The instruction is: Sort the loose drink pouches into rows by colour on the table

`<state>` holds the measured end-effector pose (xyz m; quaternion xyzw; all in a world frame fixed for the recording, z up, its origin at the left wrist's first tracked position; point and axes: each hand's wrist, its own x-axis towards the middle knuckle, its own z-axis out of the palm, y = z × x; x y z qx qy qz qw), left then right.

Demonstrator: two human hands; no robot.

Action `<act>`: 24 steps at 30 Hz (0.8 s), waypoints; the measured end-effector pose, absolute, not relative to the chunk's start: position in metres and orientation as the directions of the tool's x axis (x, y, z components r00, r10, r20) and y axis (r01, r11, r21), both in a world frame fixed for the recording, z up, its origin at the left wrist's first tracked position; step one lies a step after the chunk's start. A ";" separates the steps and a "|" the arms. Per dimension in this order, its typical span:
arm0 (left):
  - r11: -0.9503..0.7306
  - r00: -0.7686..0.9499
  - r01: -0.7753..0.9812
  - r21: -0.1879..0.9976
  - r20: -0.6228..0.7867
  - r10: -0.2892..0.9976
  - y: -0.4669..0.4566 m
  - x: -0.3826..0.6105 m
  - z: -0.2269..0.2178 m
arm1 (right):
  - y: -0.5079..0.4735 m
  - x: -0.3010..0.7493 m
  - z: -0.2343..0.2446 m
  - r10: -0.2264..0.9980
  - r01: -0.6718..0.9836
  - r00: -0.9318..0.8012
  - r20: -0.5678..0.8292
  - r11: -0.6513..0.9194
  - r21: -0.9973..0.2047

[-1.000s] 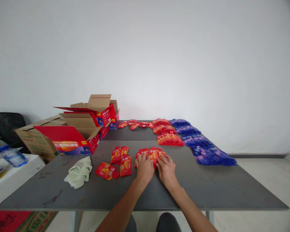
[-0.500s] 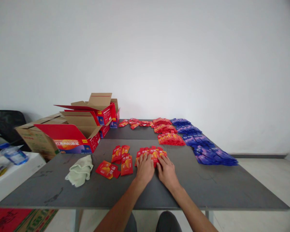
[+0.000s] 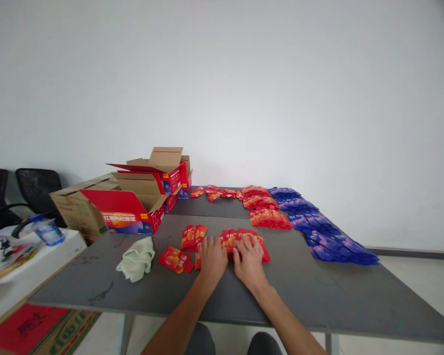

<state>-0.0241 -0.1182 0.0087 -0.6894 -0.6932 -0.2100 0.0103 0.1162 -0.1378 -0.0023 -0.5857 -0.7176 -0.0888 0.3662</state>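
A row of overlapping red sachets (image 3: 229, 237) lies on the grey table in front of me. My right hand (image 3: 249, 261) rests on top of the row, fingers stretched out and a little apart. At the row's left end is my left hand (image 3: 212, 259), its fingers extended flat; it partly covers a loose red sachet lying there. Further left are several more loose red sachets (image 3: 174, 259), some overlapping. Neither hand visibly grips a sachet, though the undersides of the fingers are hidden.
Fanned stacks of red sachets (image 3: 270, 218) and blue-purple sachets (image 3: 338, 246) stand at the right. Scattered red sachets (image 3: 214, 192) lie at the back. Open red cartons (image 3: 126, 217) are at the left, behind a pale cloth (image 3: 136, 259). A water bottle (image 3: 47, 230) lies on a white surface.
The view has turned slightly left. Relative to the sachets, both hands have shifted left: my left hand from on the row to its left end, my right hand from its right end towards its middle.
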 end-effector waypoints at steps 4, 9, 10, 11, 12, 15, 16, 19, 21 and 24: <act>0.085 -0.158 0.965 0.249 0.290 0.944 -0.123 -0.049 0.006 | -0.141 0.091 0.000 0.779 0.880 -0.083 0.622 0.350 -0.321; 0.128 -0.204 0.946 0.299 0.237 0.950 -0.127 -0.062 0.002 | -0.148 0.072 -0.004 0.779 0.853 -0.133 0.613 0.404 -0.329; 0.128 -0.210 0.938 0.323 0.232 0.950 -0.127 -0.063 0.002 | -0.149 0.070 -0.004 0.779 0.849 -0.139 0.611 0.412 -0.332; 0.125 -0.216 0.928 0.352 0.232 0.949 -0.127 -0.064 0.002 | -0.149 0.068 -0.004 0.778 0.843 -0.142 0.612 0.419 -0.337; 0.120 -0.223 0.916 0.384 0.237 0.946 -0.127 -0.066 0.003 | -0.150 0.067 -0.004 0.776 0.835 -0.144 0.615 0.429 -0.345; 0.050 -0.219 0.876 0.479 0.305 0.927 -0.125 -0.070 0.004 | -0.148 0.062 -0.002 0.774 0.786 -0.140 0.618 0.466 -0.406; 0.009 -0.212 0.860 0.510 0.341 0.916 -0.125 -0.071 0.004 | -0.147 0.060 0.000 0.782 0.758 -0.136 0.608 0.478 -0.444; -0.102 -0.211 0.788 0.607 0.422 0.882 -0.124 -0.072 0.006 | -0.145 0.055 0.008 0.841 0.628 -0.115 0.529 0.474 -0.617; -0.146 -0.219 0.731 0.666 0.432 0.875 -0.125 -0.071 0.009 | -0.144 0.052 0.014 0.880 0.512 -0.100 0.465 0.446 -0.734; -0.221 -0.187 0.673 0.706 0.451 0.872 -0.128 -0.066 0.013 | -0.139 0.053 0.020 0.913 0.356 -0.066 0.404 0.399 -0.845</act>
